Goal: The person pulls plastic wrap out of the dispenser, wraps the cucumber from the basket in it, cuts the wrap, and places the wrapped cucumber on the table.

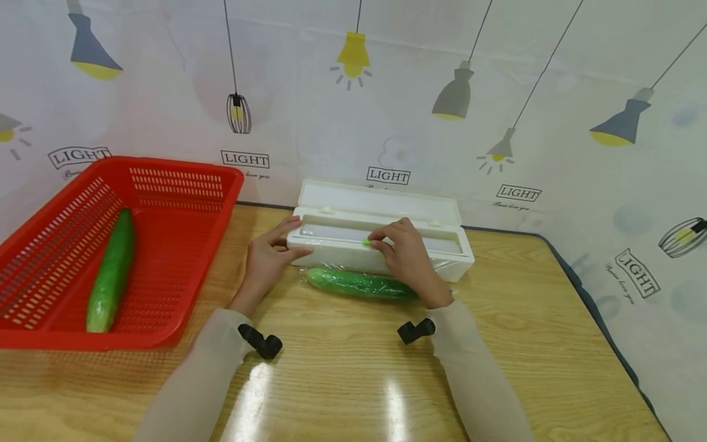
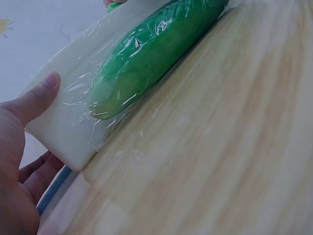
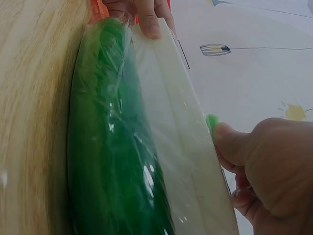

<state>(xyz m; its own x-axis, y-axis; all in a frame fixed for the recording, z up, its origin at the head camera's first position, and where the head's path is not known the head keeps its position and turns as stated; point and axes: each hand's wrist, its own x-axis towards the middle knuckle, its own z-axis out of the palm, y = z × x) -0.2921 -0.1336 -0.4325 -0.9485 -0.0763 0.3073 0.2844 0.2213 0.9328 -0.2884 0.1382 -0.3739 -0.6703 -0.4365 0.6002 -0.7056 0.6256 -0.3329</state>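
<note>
A white cling film dispenser (image 1: 381, 261) sits on the table with its lid raised, a roll of film inside. My left hand (image 1: 265, 255) holds its left end, thumb (image 2: 43, 95) on the front face and fingers round the end. With thumb and finger, my right hand (image 1: 405, 258) pinches a small green slide cutter (image 3: 212, 121) at the dispenser's front top edge. In front of the box lies a cucumber (image 1: 356, 283) covered by clear film (image 2: 78, 103), which runs up over the box's front. My right wrist overlaps the cucumber's right end in the head view.
A red plastic basket (image 1: 190, 301) stands at the left with another cucumber (image 1: 113, 270) in it. Behind the wooden table (image 1: 331, 380) hangs a wall covering (image 1: 309, 110) printed with lamps, right at the dispenser's back.
</note>
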